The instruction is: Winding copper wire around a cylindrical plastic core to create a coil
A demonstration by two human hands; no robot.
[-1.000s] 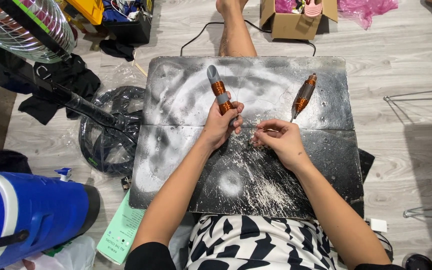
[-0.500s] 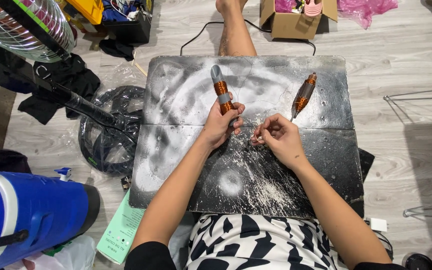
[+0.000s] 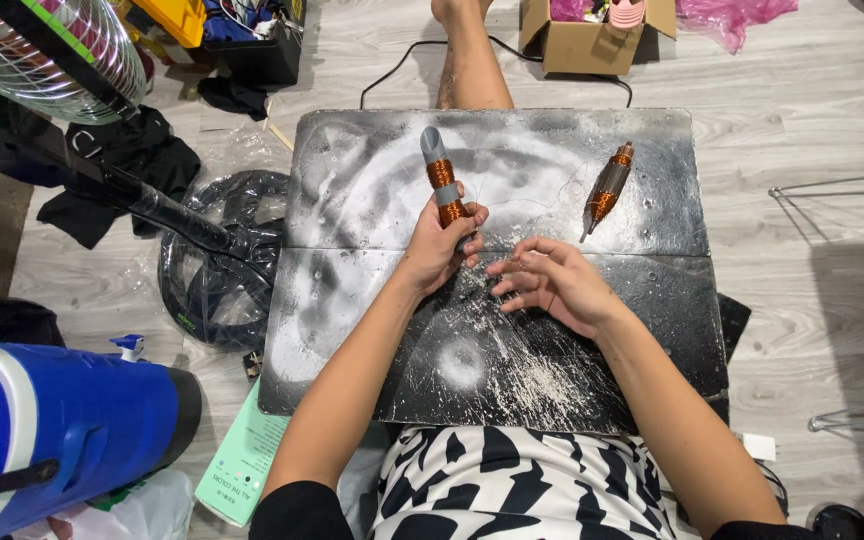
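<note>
Head view, looking down on a seated person. A dark surface (image 3: 352, 330), scuffed with white powdery marks, lies across the lap and covers the middle of the view; a bare leg (image 3: 467, 60) stretches out beyond its far edge over a pale wood floor (image 3: 812, 110). At lower left lies a blue drum (image 3: 42, 420). At upper left stands a wire fan cage (image 3: 52, 50), and near the surface's left edge rests a black ring (image 3: 207, 265). A cardboard box (image 3: 587, 40) sits at the top, right of the leg. The left hand (image 3: 442, 245) is closed around the lower end of a grey rod wound with copper wire (image 3: 439, 180), holding it upright over the middle of the surface. The right hand (image 3: 552, 285) hovers just beside it, fingers (image 3: 517, 270) spread and loosely curled, holding nothing that can be made out. A second wire-wound rod (image 3: 607, 190) lies tilted on the surface, apart from both hands, toward the far right.
</note>
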